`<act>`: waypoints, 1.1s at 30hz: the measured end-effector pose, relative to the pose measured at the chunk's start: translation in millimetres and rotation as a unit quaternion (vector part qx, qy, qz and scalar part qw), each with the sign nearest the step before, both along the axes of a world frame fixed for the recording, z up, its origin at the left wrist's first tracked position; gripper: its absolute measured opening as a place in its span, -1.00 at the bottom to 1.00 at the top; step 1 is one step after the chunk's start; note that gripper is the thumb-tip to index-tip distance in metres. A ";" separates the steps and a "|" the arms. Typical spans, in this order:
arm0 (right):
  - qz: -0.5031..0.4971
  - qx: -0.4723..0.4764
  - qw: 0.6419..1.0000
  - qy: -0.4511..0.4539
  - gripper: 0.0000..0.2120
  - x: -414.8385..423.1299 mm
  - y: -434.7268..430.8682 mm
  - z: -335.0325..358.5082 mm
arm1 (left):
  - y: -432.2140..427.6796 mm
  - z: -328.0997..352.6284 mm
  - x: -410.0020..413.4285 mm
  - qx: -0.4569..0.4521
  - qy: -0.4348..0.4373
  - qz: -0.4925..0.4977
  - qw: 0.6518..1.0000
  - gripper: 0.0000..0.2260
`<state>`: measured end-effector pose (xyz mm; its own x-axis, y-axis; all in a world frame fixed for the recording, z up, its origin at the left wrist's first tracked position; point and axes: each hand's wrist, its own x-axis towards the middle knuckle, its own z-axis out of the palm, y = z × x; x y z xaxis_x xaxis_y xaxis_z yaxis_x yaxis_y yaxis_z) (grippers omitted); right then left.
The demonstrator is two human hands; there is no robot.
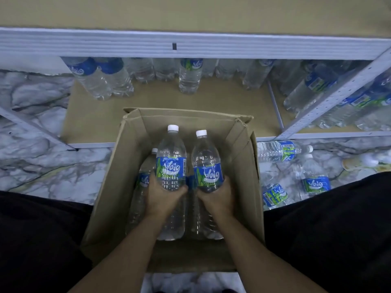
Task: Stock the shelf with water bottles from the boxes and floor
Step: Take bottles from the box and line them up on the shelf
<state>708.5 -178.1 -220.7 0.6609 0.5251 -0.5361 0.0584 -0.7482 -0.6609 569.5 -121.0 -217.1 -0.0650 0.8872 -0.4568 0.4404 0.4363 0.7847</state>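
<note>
Left hand (163, 195) and right hand (215, 194) each grip a bottle (171, 159) above the box (243, 166); lift clear of flaps, stand both upright on shelf (148, 106) beside stocked row.

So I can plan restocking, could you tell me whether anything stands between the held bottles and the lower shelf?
Only the far wall of the cardboard box lies between the lower shelf, bare in front, and the bottles in the left hand and right hand.

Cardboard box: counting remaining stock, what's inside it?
The left hand holds the left bottle, right hand the right bottle, above at least three lying bottles. Hands and held bottles cover the rest; no exact count.
</note>
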 end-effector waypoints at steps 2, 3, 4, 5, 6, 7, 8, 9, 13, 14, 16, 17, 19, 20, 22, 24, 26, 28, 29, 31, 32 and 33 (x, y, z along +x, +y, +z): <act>0.010 0.037 0.999 -0.017 -0.36 -1.1 1.0 20.1 | -3.0 21.9 -0.4 0.032 0.000 -0.013 0.999 -0.36; 0.011 0.054 0.998 -0.032 -0.36 -1.4 1.3 29.5 | -4.1 31.6 -0.7 0.047 0.006 -0.021 0.999 -0.36; 0.010 0.068 0.997 -0.044 -0.34 -1.8 1.5 39.0 | -5.3 44.1 -0.6 0.066 0.004 -0.022 0.998 -0.35; 0.009 0.080 0.995 -0.050 -0.34 -2.0 0.6 48.5 | -6.3 54.3 -1.4 0.090 0.004 -0.018 0.996 -0.33; 0.007 0.103 0.993 -0.054 -0.34 -2.7 -0.2 60.3 | -5.6 65.6 -2.2 0.117 0.003 -0.015 0.993 -0.31; 0.004 0.122 0.991 -0.053 -0.34 -2.8 -0.1 68.0 | -3.7 74.4 -2.1 0.137 0.001 -0.015 0.991 -0.28; 0.000 0.141 0.989 -0.053 -0.34 -3.0 -0.3 75.5 | -1.1 82.8 -1.8 0.153 -0.003 -0.012 0.988 -0.26; -0.003 0.163 0.985 -0.058 -0.34 -2.8 -0.9 85.7 | 1.4 94.2 -1.7 0.177 -0.013 -0.009 0.984 -0.25; -0.006 0.240 0.968 -0.073 -0.30 3.6 4.9 126.7 | 9.1 140.7 -0.1 0.250 -0.058 0.005 0.967 -0.17; -0.007 0.260 0.963 -0.077 -0.28 6.1 8.2 139.8 | 10.9 152.2 1.0 0.270 -0.071 0.009 0.960 -0.14; -0.003 0.296 0.951 -0.093 -0.36 10.9 15.8 168.7 | 15.2 175.9 3.9 0.313 -0.088 0.014 0.946 -0.11; -0.003 0.319 0.942 -0.103 -0.38 13.1 20.2 184.5 | 17.2 189.8 5.9 0.333 -0.094 0.015 0.938 -0.09; -0.001 0.358 0.926 -0.121 -0.35 18.5 29.2 217.9 | 23.0 218.4 11.1 0.372 -0.104 0.013 0.922 -0.08; 0.008 0.370 0.920 -0.126 -0.32 20.9 33.7 235.4 | 26.4 233.2 14.4 0.389 -0.111 0.009 0.914 -0.09; 0.028 0.388 0.912 -0.130 -0.32 25.9 45.0 268.3 | 34.4 263.8 21.4 0.418 -0.124 0.005 0.900 -0.13; 0.032 0.413 0.900 -0.136 -0.34 31.8 58.4 299.1 | 46.3 293.5 29.0 0.440 -0.134 0.003 0.888 -0.18; 0.029 0.445 0.884 -0.143 -0.37 36.5 73.7 327.4 | 60.4 322.0 36.1 0.460 -0.149 0.006 0.875 -0.21; 0.031 0.475 0.867 -0.145 -0.38 40.1 90.6 352.0 | 76.8 348.2 42.6 0.474 -0.161 0.006 0.865 -0.20; 0.034 0.489 0.859 -0.146 -0.36 42.2 100.1 362.2 | 85.4 359.9 45.6 0.483 -0.165 0.005 0.860 -0.20; 0.038 0.512 0.844 -0.152 -0.31 46.4 119.9 379.3 | 103.9 379.1 51.0 0.506 -0.171 0.001 0.845 -0.18; 0.040 0.520 0.839 -0.158 -0.29 48.2 130.2 386.3 | 113.2 386.8 53.1 0.515 -0.176 -0.001 0.839 -0.16; 0.041 0.525 0.834 -0.167 -0.27 50.6 141.4 391.7 | 123.0 393.3 55.6 0.519 -0.180 -0.003 0.835 -0.15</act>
<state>759.1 -36.7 171.0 0.6204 0.6398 0.4536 0.3928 0.2470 -0.8858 625.1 2.1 176.2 -0.0840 0.8172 0.5702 0.0932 -0.5633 0.8210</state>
